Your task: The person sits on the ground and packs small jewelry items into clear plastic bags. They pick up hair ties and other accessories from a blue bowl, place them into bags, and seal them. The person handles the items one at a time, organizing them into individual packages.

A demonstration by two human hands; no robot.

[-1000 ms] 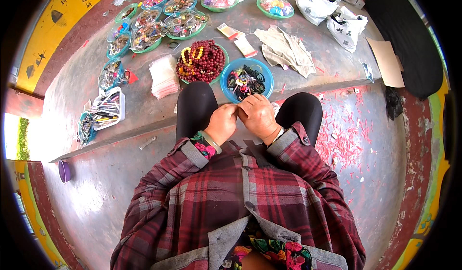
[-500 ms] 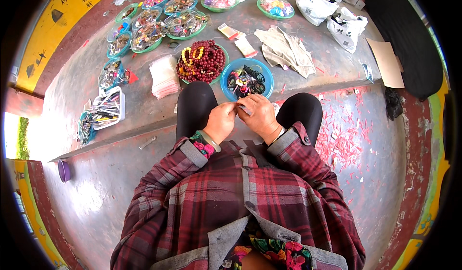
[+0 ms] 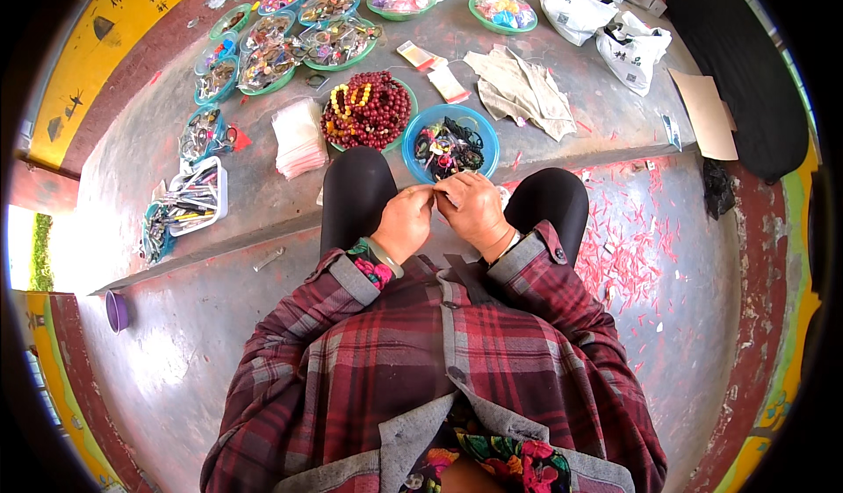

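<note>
Between my knees, my left hand [image 3: 405, 223] and my right hand [image 3: 475, 212] meet fingertip to fingertip. Both are closed in a pinch, and whatever sits between the fingers is too small or too hidden to name. Just beyond them stands a blue bowl [image 3: 488, 142] holding a tangle of dark cords and small colourful pieces [image 3: 450, 146]. To its left, dark red bead strings [image 3: 382, 111] with a few yellow ones fill a green tray [image 3: 414, 107]. A stack of clear plastic sleeves [image 3: 299, 139] lies left of the beads.
Several trays of bagged trinkets [image 3: 338, 43] crowd the far left. A white basket of pens [image 3: 198, 199] stands near the step's edge. A beige cloth [image 3: 520, 93] and white plastic bags [image 3: 632, 52] lie to the right. Red paper scraps [image 3: 623, 247] litter the floor.
My fingers have shifted slightly, and a small shiny piece that showed by my right fingers is now hidden. Everything else looks the same.
</note>
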